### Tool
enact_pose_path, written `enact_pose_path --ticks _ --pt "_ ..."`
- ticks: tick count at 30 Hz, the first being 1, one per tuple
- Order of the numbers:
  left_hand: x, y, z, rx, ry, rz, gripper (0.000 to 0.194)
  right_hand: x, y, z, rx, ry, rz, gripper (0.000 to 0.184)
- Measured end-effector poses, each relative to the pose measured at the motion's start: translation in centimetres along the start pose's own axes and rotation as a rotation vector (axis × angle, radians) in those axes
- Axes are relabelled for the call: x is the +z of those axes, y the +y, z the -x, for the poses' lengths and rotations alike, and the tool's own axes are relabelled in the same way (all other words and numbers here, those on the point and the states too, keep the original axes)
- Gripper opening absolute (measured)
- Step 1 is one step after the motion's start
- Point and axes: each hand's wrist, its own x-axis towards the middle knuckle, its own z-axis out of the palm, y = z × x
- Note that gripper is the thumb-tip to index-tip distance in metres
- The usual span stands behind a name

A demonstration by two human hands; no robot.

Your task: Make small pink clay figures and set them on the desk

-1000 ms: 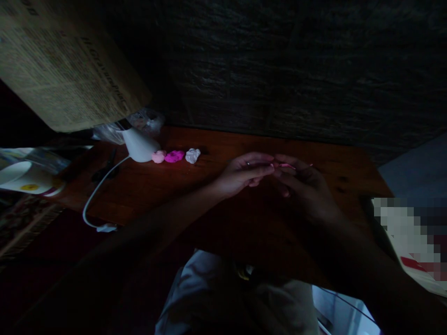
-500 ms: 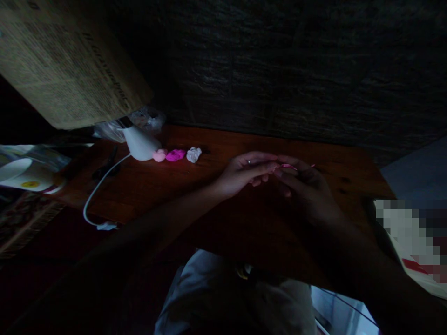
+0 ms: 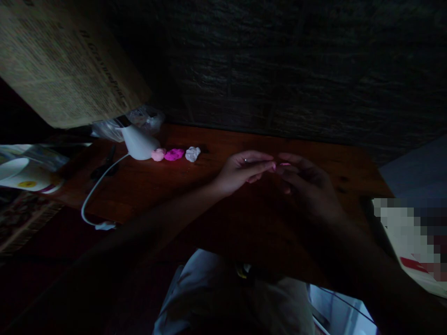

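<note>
Slim pink, soft-looking piece between two bare hands, over the brown wooden table
The left hand pinches one part between thumb and fingertips; the right hand curls around another, its exact grip too dark to tell. Light, even pressure with both ends supported would suit so slight a piece. Beyond sit a pale pink lump, a magenta lump and a crumpled whitish lump. Fingers hide much of the piece, its full shape unclear
</note>
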Motion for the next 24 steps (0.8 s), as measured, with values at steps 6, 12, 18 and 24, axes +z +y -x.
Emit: enact_pose_path --ticks 6,12,18,24 --pt "0.21 0.32 0.2 0.047 -0.037 -0.052 0.031 0.04 0.29 -0.12 0.022 0.012 -0.076 0.042" --pt "0.01 0.11 0.17 0.043 -0.028 -0.054 0.035 -0.02 0.0 -0.07 0.04 0.009 -0.061 0.039" --pt "0.16 0.44 0.28 0.039 -0.031 -0.074 0.032 0.02 -0.27 -0.06 0.087 0.008 -0.094 0.044" --pt "0.26 0.63 0.48 0.021 -0.03 -0.113 0.034 -0.1 0.44 -0.37 0.042 0.031 -0.056 0.045"
